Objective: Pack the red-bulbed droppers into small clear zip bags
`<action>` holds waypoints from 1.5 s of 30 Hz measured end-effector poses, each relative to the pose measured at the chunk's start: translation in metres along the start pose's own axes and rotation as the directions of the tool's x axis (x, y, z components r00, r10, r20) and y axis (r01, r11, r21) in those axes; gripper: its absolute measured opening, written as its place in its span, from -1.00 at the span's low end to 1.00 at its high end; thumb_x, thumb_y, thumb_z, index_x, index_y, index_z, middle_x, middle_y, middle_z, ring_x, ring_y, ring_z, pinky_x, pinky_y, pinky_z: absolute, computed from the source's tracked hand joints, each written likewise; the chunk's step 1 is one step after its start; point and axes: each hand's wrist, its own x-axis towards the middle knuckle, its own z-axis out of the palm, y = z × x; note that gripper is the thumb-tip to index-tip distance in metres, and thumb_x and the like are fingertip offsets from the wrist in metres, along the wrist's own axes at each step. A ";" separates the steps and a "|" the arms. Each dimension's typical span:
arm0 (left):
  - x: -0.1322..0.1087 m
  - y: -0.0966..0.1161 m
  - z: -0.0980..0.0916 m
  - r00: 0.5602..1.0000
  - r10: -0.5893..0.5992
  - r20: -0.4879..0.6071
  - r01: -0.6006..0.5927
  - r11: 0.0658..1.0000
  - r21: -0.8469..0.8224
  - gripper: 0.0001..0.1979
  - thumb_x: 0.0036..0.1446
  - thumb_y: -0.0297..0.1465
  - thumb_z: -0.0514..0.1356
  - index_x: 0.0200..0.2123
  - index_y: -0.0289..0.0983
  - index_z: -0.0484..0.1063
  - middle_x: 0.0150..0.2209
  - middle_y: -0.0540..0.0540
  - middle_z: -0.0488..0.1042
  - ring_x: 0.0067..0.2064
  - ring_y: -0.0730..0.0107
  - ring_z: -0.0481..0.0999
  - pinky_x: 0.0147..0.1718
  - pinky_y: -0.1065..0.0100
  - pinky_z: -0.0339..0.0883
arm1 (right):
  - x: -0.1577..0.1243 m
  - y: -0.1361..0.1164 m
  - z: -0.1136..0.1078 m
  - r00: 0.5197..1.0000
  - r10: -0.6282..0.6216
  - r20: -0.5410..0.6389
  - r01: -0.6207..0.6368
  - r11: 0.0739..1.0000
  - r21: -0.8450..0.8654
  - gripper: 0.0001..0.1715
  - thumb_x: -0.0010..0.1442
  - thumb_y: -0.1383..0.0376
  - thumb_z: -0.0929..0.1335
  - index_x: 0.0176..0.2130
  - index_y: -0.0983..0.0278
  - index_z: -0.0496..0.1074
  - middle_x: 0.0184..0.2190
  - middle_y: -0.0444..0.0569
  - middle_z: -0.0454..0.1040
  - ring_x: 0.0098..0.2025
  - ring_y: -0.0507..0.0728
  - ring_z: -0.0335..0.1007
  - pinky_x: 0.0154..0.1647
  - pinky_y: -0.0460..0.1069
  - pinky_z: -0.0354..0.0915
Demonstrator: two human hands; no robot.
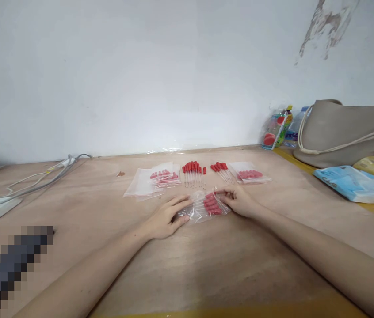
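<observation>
Centre frame: left hand [167,218], fingers spread, touches clear bag [196,214] of red-bulbed droppers [212,204]; right hand [238,201] pinches its edge.

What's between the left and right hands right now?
In the head view, a clear plastic bag lies between the left hand and right hand, with red-topped droppers inside. Fingers of the left hand rest at its edge.

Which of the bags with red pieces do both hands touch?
The front bag, between left hand and right hand; other bags lie nearer the wall.
</observation>
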 end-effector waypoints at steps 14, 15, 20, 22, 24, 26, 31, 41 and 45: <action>0.003 0.000 -0.002 0.996 0.033 0.088 -0.036 0.999 0.040 -0.58 0.27 -0.28 -0.08 0.19 -0.09 0.05 0.21 -0.05 0.10 0.22 0.30 0.09 0.19 0.05 -0.14 | 0.001 -0.011 -0.006 0.997 -0.034 0.069 0.029 0.997 0.076 -0.70 0.07 0.23 0.29 -0.23 0.30 0.49 -0.44 -0.06 0.48 -0.42 0.06 0.33 -0.39 -0.07 0.22; 0.003 0.000 -0.002 0.996 0.034 0.086 -0.037 0.999 0.031 -0.58 0.27 -0.28 -0.08 0.19 -0.09 0.06 0.21 -0.04 0.11 0.22 0.30 0.09 0.19 0.05 -0.14 | 0.001 -0.013 -0.006 0.999 -0.008 0.046 0.004 0.995 0.096 -0.71 0.09 0.19 0.27 -0.35 0.32 0.50 -0.49 -0.08 0.46 -0.46 0.04 0.31 -0.45 -0.08 0.19; 0.004 0.000 -0.002 0.995 0.034 0.090 -0.035 0.999 0.018 -0.57 0.26 -0.27 -0.08 0.19 -0.09 0.05 0.20 -0.03 0.13 0.22 0.30 0.10 0.19 0.04 -0.14 | -0.001 -0.029 -0.006 0.961 0.127 0.244 -0.208 0.917 0.341 -0.69 0.00 0.10 0.35 -0.46 0.33 0.43 -0.65 -0.18 0.37 -0.60 -0.04 0.22 -0.58 -0.13 0.09; 0.004 0.001 -0.002 0.995 0.031 0.095 -0.032 0.999 0.019 -0.57 0.26 -0.27 -0.08 0.20 -0.10 0.04 0.20 -0.03 0.13 0.22 0.31 0.10 0.19 0.05 -0.14 | -0.002 -0.034 -0.005 0.935 0.195 0.297 -0.322 0.819 0.475 -0.69 -0.11 0.16 0.43 -0.37 0.32 0.43 -0.63 -0.18 0.41 -0.60 -0.05 0.26 -0.59 -0.15 0.12; 0.004 0.001 -0.002 0.995 0.027 0.099 -0.030 0.999 0.024 -0.57 0.27 -0.27 -0.09 0.20 -0.11 0.04 0.20 -0.03 0.14 0.22 0.32 0.10 0.19 0.06 -0.14 | -0.002 -0.034 -0.004 0.922 0.284 0.263 -0.387 0.703 0.597 -0.62 -0.19 0.23 0.48 -0.32 0.31 0.40 -0.58 -0.16 0.46 -0.60 -0.05 0.30 -0.61 -0.16 0.14; 0.004 0.000 -0.001 0.995 0.025 0.097 -0.028 0.999 0.031 -0.57 0.27 -0.26 -0.10 0.20 -0.11 0.04 0.20 -0.03 0.14 0.22 0.33 0.10 0.19 0.06 -0.14 | -0.001 -0.030 -0.002 0.894 0.393 0.218 -0.431 0.616 0.659 -0.57 -0.25 0.28 0.50 -0.32 0.30 0.39 -0.56 -0.14 0.49 -0.61 -0.03 0.33 -0.64 -0.16 0.15; 0.003 0.000 0.000 0.997 0.038 0.068 -0.040 0.999 0.035 -0.57 0.27 -0.26 -0.09 0.19 -0.10 0.04 0.19 -0.03 0.15 0.21 0.32 0.12 0.19 0.07 -0.13 | 0.000 -0.022 0.001 0.881 0.348 0.321 -0.472 0.587 0.658 -0.72 -0.21 0.28 0.48 -0.40 0.32 0.47 -0.44 -0.01 0.55 -0.41 0.08 0.47 -0.39 -0.08 0.37; 0.003 0.001 -0.001 0.997 0.026 0.076 -0.030 0.999 0.044 -0.57 0.27 -0.26 -0.09 0.20 -0.10 0.04 0.21 -0.03 0.11 0.23 0.32 0.08 0.21 0.09 -0.15 | 0.001 -0.023 0.002 0.893 0.269 0.362 -0.449 0.602 0.661 -0.69 -0.15 0.21 0.46 -0.35 0.30 0.47 -0.36 -0.02 0.54 -0.30 0.11 0.47 -0.21 0.00 0.36; 0.003 0.000 0.000 0.996 0.032 0.082 -0.036 0.998 0.043 -0.57 0.27 -0.26 -0.09 0.20 -0.09 0.03 0.21 -0.03 0.11 0.23 0.32 0.07 0.20 0.08 -0.15 | 0.004 -0.015 0.002 0.888 0.452 0.077 -0.427 0.752 0.502 -0.56 -0.26 0.22 0.50 -0.33 0.31 0.41 -0.50 -0.07 0.49 -0.47 0.05 0.40 -0.43 -0.06 0.32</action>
